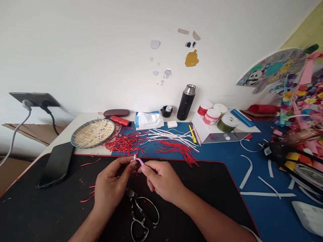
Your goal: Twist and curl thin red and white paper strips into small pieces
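Note:
Above the black mat, my left hand pinches a small white piece between thumb and fingertips. My right hand is closed on a thin lilac tool, whose curved tip meets the white piece. A bit of red cord shows between the hands. Scissors with black and white handles lie on the mat just below them. Behind the hands are a pile of red cords, a bundle of white cords and a second red bundle.
A woven basket and a phone lie at left. A black flask and lidded jars stand at the back. White strips and a black-handled item are at right.

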A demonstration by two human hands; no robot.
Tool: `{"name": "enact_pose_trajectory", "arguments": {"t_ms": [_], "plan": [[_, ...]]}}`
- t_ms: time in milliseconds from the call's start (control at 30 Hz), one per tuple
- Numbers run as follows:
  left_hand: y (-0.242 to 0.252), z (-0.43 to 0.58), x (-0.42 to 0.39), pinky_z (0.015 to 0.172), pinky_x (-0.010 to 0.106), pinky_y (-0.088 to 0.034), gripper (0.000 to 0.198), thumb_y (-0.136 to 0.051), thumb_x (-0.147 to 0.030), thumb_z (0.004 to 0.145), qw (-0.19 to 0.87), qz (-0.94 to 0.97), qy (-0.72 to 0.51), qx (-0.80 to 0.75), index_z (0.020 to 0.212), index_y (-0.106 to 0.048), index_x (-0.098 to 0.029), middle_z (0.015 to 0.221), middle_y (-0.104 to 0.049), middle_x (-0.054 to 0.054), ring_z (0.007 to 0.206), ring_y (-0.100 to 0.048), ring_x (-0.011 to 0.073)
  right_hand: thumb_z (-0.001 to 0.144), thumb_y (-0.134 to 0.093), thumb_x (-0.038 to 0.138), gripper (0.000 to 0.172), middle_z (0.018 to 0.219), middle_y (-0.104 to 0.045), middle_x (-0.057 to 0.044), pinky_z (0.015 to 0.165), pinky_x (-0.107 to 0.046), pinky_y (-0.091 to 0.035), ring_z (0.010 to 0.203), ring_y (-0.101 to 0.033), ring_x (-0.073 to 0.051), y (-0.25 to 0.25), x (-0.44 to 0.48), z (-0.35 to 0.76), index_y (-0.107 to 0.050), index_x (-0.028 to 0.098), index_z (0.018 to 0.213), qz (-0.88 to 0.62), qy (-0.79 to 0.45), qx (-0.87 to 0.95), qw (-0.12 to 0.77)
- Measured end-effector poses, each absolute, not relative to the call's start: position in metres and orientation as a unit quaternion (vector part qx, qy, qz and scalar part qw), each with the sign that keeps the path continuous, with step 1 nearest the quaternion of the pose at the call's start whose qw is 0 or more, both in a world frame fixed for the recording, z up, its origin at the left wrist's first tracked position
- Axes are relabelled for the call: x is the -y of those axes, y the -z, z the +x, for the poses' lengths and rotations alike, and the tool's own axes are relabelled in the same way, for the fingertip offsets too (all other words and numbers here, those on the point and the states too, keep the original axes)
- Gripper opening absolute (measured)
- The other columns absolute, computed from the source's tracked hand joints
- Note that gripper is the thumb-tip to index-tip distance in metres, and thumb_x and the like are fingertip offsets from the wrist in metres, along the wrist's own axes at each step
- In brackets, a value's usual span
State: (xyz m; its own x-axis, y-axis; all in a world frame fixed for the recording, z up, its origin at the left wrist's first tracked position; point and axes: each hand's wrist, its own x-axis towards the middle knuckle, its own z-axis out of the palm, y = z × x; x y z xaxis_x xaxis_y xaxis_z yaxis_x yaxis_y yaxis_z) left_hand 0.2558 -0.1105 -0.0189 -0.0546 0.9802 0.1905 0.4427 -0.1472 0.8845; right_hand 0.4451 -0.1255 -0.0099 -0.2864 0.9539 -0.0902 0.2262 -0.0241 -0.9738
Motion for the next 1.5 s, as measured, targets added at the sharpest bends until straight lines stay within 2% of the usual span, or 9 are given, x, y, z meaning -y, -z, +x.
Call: {"name": "enact_pose_trajectory", "arguments": {"t_ms": [100,167,300,433,567,867,1067,1267,1500], "plan": [[0.020,0.255,0.110,0.069,0.029,-0.058,0.024,-0.076,-0.047,0.087,0.292,0.622,-0.434,-0.582,0.098,-0.084,-0.027,0.089,-0.085,0.003,0.076,-0.077,0.0231,0.108,-0.049,0.041,0.034,0.050,-0.052,0.007,0.051,-0.022,-0.034,0.041,-0.043,-0.009,0.013,0.126,0.442,-0.071,0.017,0.095,-0.479,-0.584,0.557,0.345],[0.021,0.254,0.108,0.069,0.029,-0.059,0.027,-0.077,-0.049,0.086,0.324,0.609,-0.432,-0.581,0.099,-0.083,-0.026,0.091,-0.085,0.003,0.077,-0.078,0.0236,0.108,-0.048,0.039,0.034,0.050,-0.052,0.007,0.050,-0.022,-0.034,0.041,-0.043,-0.009,0.013,0.126,0.442,-0.070,0.018,0.095,-0.476,-0.593,0.552,0.343],[0.019,0.255,0.105,0.064,0.028,-0.059,0.031,-0.079,-0.051,0.083,0.414,0.575,-0.426,-0.563,0.099,-0.082,-0.024,0.085,-0.084,0.004,0.070,-0.076,0.0224,0.108,-0.050,0.036,0.035,0.058,-0.057,0.004,0.055,-0.023,-0.032,0.051,-0.048,-0.010,0.010,0.125,0.446,-0.069,0.019,0.085,-0.498,-0.479,0.640,0.336],[0.015,0.256,0.104,0.063,0.028,-0.059,0.030,-0.081,-0.049,0.082,0.438,0.565,-0.423,-0.557,0.096,-0.081,-0.023,0.080,-0.082,0.003,0.066,-0.074,0.0207,0.107,-0.054,0.029,0.025,0.076,-0.070,0.000,0.063,-0.026,-0.033,0.067,-0.058,-0.013,0.007,0.123,0.453,-0.073,0.020,0.093,-0.518,-0.329,0.722,0.321],[0.012,0.258,0.104,0.064,0.029,-0.061,0.030,-0.080,-0.049,0.082,0.455,0.561,-0.412,-0.556,0.095,-0.081,-0.022,0.081,-0.081,0.003,0.066,-0.074,0.0206,0.107,-0.052,0.028,0.025,0.084,-0.075,-0.003,0.067,-0.027,-0.036,0.074,-0.065,-0.017,0.006,0.122,0.456,-0.073,0.020,0.096,-0.526,-0.254,0.761,0.283],[0.011,0.263,0.105,0.062,0.031,-0.063,0.033,-0.082,-0.052,0.079,0.452,0.559,-0.418,-0.555,0.093,-0.082,-0.021,0.082,-0.081,0.005,0.066,-0.074,0.0215,0.109,-0.050,0.029,0.026,0.086,-0.077,-0.006,0.062,-0.030,-0.029,0.074,-0.069,-0.020,0.004,0.122,0.455,-0.071,0.019,0.098,-0.543,-0.193,0.788,0.215],[0.013,0.263,0.100,0.058,0.031,-0.063,0.037,-0.086,-0.053,0.074,0.528,0.520,-0.416,-0.526,0.087,-0.081,-0.019,0.076,-0.080,0.007,0.062,-0.072,0.0216,0.111,-0.046,0.033,0.031,0.086,-0.077,-0.007,0.060,-0.032,-0.025,0.072,-0.067,-0.021,0.003,0.121,0.456,-0.071,0.020,0.099,-0.551,-0.171,0.798,0.174],[0.016,0.266,0.106,0.062,0.030,-0.062,0.030,-0.081,-0.049,0.082,0.438,0.568,-0.437,-0.543,0.095,-0.081,-0.023,0.080,-0.081,0.004,0.066,-0.074,0.0216,0.111,-0.045,0.032,0.031,0.084,-0.076,-0.007,0.060,-0.032,-0.023,0.069,-0.064,-0.019,0.003,0.123,0.454,-0.071,0.018,0.099,-0.551,-0.191,0.792,0.183],[0.024,0.258,0.108,0.066,0.028,-0.059,0.025,-0.076,-0.048,0.088,0.327,0.629,-0.407,-0.575,0.100,-0.082,-0.027,0.088,-0.084,0.002,0.074,-0.078,0.0230,0.106,-0.054,0.031,0.034,0.064,-0.062,0.000,0.057,-0.029,-0.023,0.057,-0.048,-0.012,0.006,0.125,0.448,-0.064,0.019,0.076,-0.549,-0.326,0.721,0.269]]}}
